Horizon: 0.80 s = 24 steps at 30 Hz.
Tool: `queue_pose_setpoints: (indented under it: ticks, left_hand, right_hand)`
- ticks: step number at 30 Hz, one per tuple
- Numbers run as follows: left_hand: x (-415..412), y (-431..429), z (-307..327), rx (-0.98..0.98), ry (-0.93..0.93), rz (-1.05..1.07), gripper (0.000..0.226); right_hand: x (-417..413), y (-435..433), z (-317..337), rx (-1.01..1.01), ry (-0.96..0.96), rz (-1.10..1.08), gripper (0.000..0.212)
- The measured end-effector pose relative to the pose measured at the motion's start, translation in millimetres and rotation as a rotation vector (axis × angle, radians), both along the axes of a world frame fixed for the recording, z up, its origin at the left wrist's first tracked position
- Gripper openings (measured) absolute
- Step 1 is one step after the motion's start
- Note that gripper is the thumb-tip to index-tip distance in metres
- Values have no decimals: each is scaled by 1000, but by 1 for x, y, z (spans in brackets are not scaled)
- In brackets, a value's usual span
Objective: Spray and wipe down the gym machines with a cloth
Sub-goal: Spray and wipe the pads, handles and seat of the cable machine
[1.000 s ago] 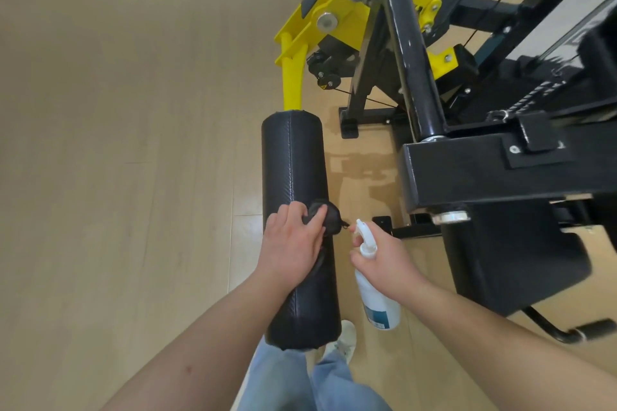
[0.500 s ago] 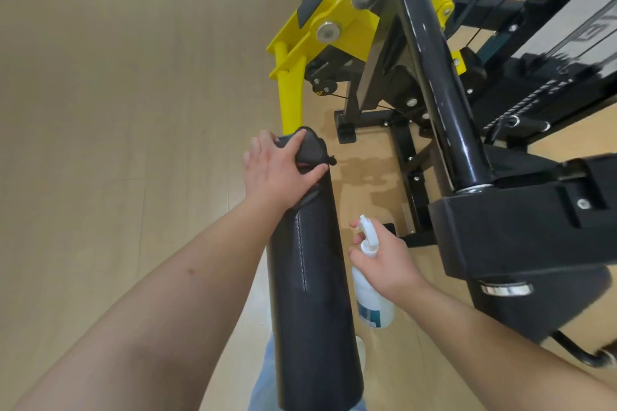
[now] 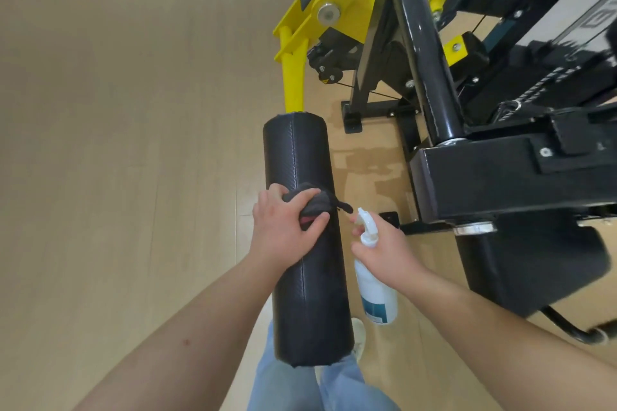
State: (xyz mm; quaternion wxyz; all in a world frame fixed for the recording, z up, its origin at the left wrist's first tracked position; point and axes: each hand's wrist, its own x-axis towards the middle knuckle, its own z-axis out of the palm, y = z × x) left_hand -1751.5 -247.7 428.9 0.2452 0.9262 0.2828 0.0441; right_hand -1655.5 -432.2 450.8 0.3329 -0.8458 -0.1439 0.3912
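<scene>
Two hands at one roller lying near to far

The cloth [image 3: 314, 202] is pinched under the curled fingers and thumb of the left hand [image 3: 283, 227] and pressed on the middle of the roller [image 3: 307, 277]. The roller's long axis runs near to far, so strokes are probably best made along it. The spray bottle [image 3: 375, 297] is gripped by the right hand [image 3: 384, 250], just right of the roller.

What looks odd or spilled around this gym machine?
A darker, irregular patch marks the wooden floor between the black roller pad and the machine frame. It may be spray wetness or a reflection; I cannot tell. Nothing else stands out.
</scene>
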Motion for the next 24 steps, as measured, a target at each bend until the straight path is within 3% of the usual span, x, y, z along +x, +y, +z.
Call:
queue_pose_setpoints:
  ticks: [13, 18, 21, 24]
  left_hand:
    - [-123, -97, 2, -34, -32, -38, 29]
    - [-145, -106, 10, -132, -35, -58, 32]
    - [-151, -103, 22, -259, 24, -62, 37]
    - [-153, -103, 28, -375, -32, 124, 42]
  right_hand:
    - [-41, -40, 22, -47, -112, 175, 36]
    - [-59, -51, 23, -65, -29, 260, 42]
    - [-70, -52, 25, -86, 27, 337, 58]
    - [-79, -50, 28, -76, 77, 386, 74]
